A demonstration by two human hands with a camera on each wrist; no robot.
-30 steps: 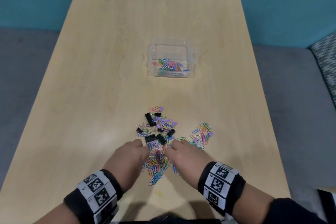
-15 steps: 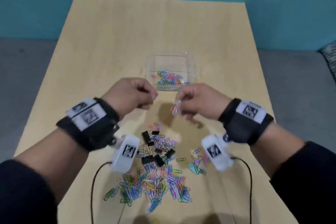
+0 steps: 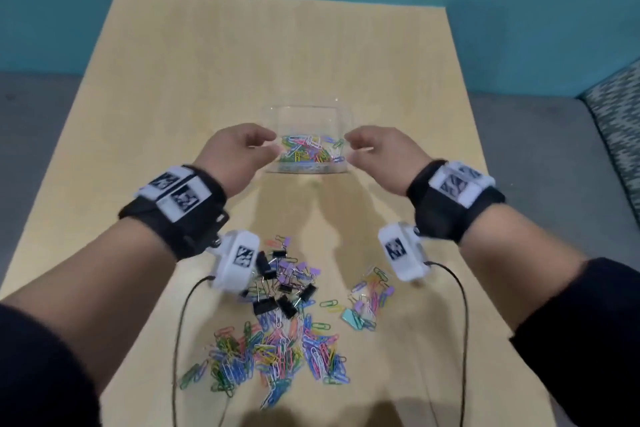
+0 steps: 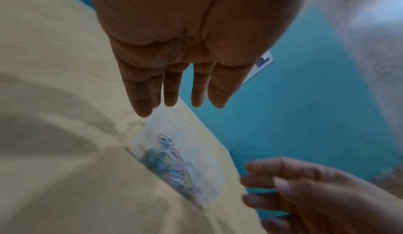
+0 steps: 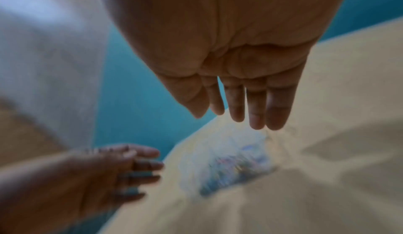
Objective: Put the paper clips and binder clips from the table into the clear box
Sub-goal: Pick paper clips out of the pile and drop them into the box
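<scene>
**A:** Head cam: my left hand and right hand hang over the near corners of the box, fingers loosely spread, holding nothing. Coloured paper clips lie inside it.

**B:** What about the rest?

**A:** On the table, nearer me: binder clips, a big heap of paper clips below them, and a smaller bunch to the right.

**B:** Left wrist cam?

**A:** Blurry. Left fingers straight, empty, box below them, right hand beside it.

**B:** Right wrist?

**A:** Blurrier. Right fingers straight, nothing held, above the box. Left hand is opposite, fingers apart.
</scene>
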